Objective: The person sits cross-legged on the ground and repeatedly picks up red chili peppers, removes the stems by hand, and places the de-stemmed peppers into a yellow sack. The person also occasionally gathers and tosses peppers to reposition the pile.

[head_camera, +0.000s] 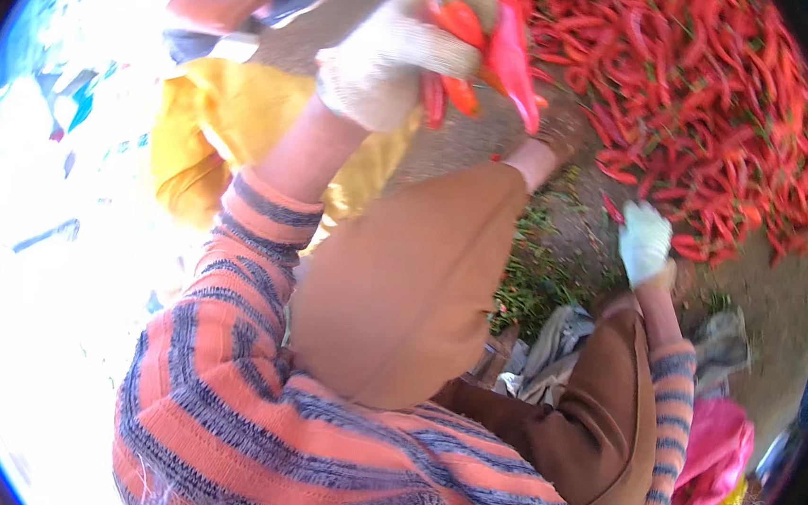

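Note:
My left hand (pixel 405 57), in a white knitted glove, is raised at the top of the view, closed around several red peppers (pixel 458 22) whose tips stick out below and to the side. My right hand (pixel 645 243), gloved in white too, is low over the ground at the near edge of a large heap of red chili peppers (pixel 708 98). A single red pepper (pixel 612 208) shows beside its fingertips; whether the fingers grip it I cannot tell.
Between my feet lie green stems and pepper scraps (pixel 544 285). Crumpled grey cloth (pixel 561 336) is near my right leg. Yellow cloth (pixel 257 127) lies at the left, near another person's arm (pixel 217 6). Pink cloth (pixel 712 455) is at the lower right.

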Motion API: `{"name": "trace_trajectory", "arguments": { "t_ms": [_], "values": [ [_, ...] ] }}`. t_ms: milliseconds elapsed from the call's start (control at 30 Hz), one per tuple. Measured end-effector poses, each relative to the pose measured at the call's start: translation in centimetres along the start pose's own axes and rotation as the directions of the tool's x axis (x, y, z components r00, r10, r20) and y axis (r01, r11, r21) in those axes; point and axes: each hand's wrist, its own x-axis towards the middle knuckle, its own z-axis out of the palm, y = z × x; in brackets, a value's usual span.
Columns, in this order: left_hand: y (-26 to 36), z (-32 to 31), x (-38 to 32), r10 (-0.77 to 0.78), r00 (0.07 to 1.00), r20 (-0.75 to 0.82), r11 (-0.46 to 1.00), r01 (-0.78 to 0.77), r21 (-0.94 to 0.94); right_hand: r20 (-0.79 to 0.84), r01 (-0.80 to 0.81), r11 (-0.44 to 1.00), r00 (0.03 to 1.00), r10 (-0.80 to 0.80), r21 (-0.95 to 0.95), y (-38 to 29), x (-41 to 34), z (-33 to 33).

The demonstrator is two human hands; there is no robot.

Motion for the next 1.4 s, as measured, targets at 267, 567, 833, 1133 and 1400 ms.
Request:
{"name": "trace_trajectory", "arguments": {
  "t_ms": [267, 567, 833, 1133, 1400],
  "values": [
    [12.0, -10.6, -14.2, 0.187, 0.927, -0.325, 0.903, -0.032, 0.428, 0.15, -0.346, 0.472, 0.902, 0.404, 0.811, 5.9, -1.0, 3.0],
    [13.6, -17.7, -24.4, -0.087, 0.738, -0.669, 0.878, 0.374, 0.299, 0.313, -0.303, -0.078, 0.932, 0.185, 0.95, 4.5, -3.1, -1.4],
    [12.4, -22.4, -25.4, 0.02, 0.406, -0.914, 0.323, 0.862, 0.39, 0.346, -0.342, -0.151, 0.938, 0.002, 0.928, 1.5, -2.2, -3.3],
    [9.4, -9.4, -9.0, 0.061, 0.904, -0.422, 0.316, 0.384, 0.868, 0.366, -0.378, 0.168, 0.926, 0.097, 0.911, 0.4, -2.1, -5.7],
    [-8.6, 7.5, 6.4, -0.819, 0.477, 0.32, 0.571, 0.73, 0.375, 0.162, -0.201, 0.336, 0.977, 0.142, 0.92, -2.5, -2.6, -8.7]
  ]
}}
